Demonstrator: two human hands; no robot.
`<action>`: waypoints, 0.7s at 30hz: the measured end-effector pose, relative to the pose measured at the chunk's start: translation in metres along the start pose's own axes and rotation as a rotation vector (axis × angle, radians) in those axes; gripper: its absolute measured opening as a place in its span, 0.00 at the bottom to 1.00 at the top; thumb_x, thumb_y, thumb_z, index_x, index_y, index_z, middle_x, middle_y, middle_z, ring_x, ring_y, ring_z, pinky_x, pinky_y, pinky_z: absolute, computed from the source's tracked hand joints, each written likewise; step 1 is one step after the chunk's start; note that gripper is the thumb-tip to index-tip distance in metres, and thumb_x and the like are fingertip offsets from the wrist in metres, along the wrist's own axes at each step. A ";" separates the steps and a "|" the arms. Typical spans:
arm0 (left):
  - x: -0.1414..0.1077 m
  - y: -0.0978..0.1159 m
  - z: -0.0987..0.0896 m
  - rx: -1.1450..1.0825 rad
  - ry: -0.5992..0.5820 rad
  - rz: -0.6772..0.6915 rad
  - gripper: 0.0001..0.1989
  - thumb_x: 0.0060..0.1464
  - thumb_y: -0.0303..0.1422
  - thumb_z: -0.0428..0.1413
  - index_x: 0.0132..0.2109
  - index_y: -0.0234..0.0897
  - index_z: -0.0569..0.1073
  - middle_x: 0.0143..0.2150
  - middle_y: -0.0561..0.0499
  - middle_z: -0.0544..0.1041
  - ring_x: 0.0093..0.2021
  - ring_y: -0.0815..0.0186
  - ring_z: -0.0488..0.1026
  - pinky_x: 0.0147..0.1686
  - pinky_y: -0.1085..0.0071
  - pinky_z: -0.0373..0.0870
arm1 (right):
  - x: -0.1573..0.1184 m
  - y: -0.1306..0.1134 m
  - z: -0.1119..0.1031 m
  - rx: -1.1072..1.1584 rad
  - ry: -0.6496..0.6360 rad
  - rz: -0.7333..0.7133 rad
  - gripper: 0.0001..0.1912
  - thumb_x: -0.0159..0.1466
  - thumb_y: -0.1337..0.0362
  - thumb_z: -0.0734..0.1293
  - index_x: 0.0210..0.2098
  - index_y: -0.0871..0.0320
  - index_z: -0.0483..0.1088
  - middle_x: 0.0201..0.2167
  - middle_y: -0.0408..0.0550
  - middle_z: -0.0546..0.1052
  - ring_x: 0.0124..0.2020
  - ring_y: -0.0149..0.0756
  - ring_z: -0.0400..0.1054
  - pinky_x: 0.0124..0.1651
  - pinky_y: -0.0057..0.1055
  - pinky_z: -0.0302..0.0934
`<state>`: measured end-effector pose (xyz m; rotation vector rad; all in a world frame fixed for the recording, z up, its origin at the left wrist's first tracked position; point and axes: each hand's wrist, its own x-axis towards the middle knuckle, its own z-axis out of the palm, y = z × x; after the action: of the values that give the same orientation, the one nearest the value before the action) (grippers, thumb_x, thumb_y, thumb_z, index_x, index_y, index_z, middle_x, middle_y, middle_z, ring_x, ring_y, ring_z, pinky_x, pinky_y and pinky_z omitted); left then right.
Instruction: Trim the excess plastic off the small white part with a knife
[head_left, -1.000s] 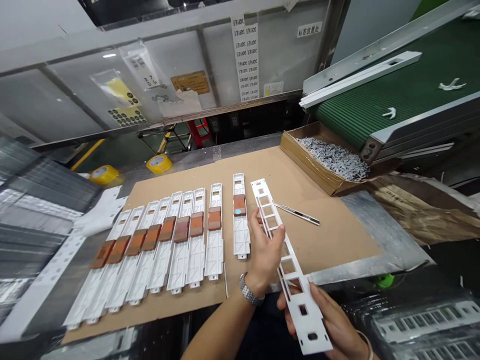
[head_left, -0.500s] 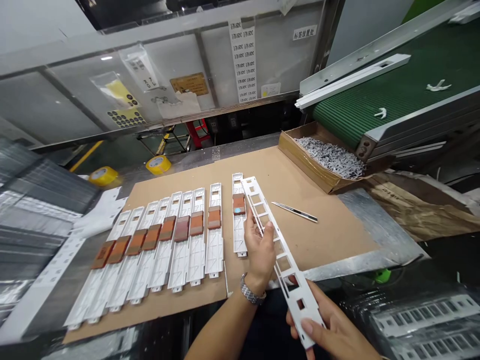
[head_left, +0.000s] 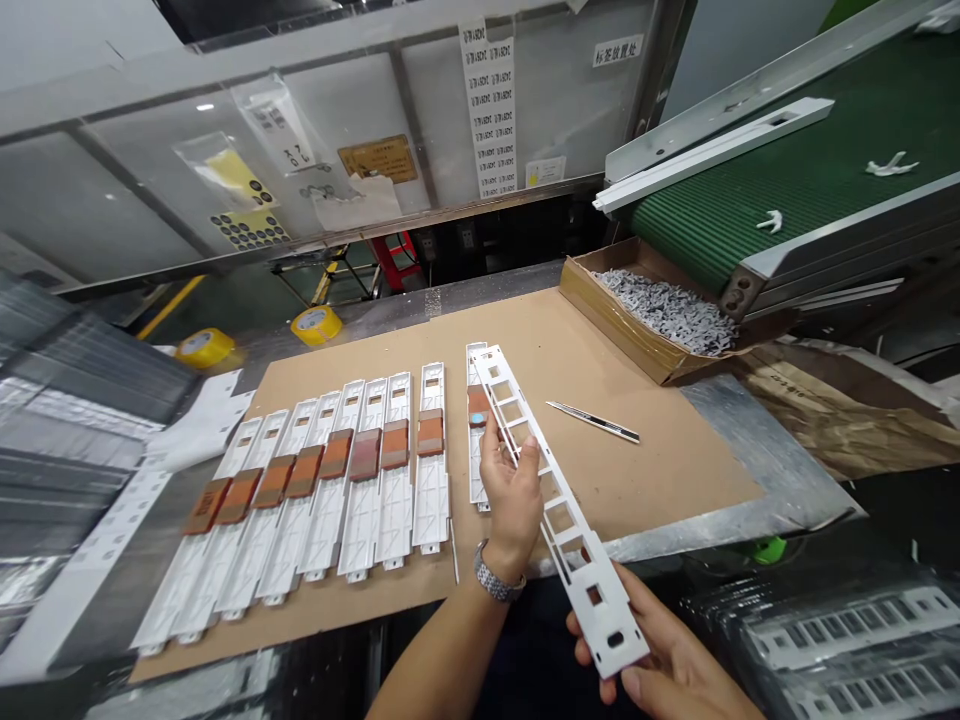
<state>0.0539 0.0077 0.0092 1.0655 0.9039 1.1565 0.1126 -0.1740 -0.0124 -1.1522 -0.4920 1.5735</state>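
Nearest to the camera, the right hand is supporting the lower end of a long white plastic frame, with the fingers curling around its edge from below; part of this hand is cut off by the bottom border. The frame is flat, narrow and ladder-like, with a row of rectangular windows, and it is pointing away from the person at a slant above the tabletop. The left hand, wearing a metal watch at the wrist, is pinching the frame's middle part between thumb and fingers. The far end of the frame is lying over the top of a single white plate with a brown pad, so most of that plate is hidden behind the hand and the frame.

To the left, a row of similar white plates is lying side by side on a brown cardboard sheet, each one carrying a brown rectangular pad in its middle. A thin metal tool is lying alone on the cardboard, well apart from the plates; its kind is hard to make out.

Farther right, an open cardboard box is holding many small grey scraps, under the end of a green ribbed conveyor belt. Two yellow tape rolls are sitting at the far left edge. The stacks at both sides are blurred.
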 end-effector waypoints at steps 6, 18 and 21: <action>0.000 -0.001 -0.001 -0.002 0.022 -0.005 0.27 0.54 0.39 0.57 0.60 0.41 0.62 0.58 0.44 0.68 0.58 0.57 0.65 0.58 0.60 0.62 | 0.001 -0.003 0.006 -0.060 0.081 0.035 0.48 0.53 0.45 0.71 0.65 0.54 0.48 0.43 0.54 0.72 0.38 0.41 0.68 0.37 0.36 0.63; -0.005 -0.003 -0.001 -0.031 0.034 -0.005 0.26 0.54 0.40 0.56 0.59 0.40 0.63 0.56 0.44 0.69 0.57 0.56 0.67 0.57 0.59 0.63 | -0.004 -0.010 0.019 -0.171 0.223 0.035 0.45 0.55 0.47 0.69 0.64 0.56 0.48 0.40 0.51 0.72 0.33 0.36 0.66 0.32 0.32 0.62; -0.007 -0.003 0.000 -0.054 0.027 0.016 0.25 0.55 0.40 0.55 0.58 0.39 0.63 0.55 0.43 0.70 0.55 0.57 0.68 0.56 0.60 0.64 | -0.006 -0.013 0.014 -0.264 0.169 0.031 0.41 0.60 0.46 0.65 0.64 0.56 0.47 0.39 0.50 0.71 0.35 0.37 0.66 0.33 0.32 0.63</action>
<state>0.0529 0.0008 0.0066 1.0172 0.8825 1.2047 0.1070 -0.1715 0.0064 -1.4855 -0.5833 1.4509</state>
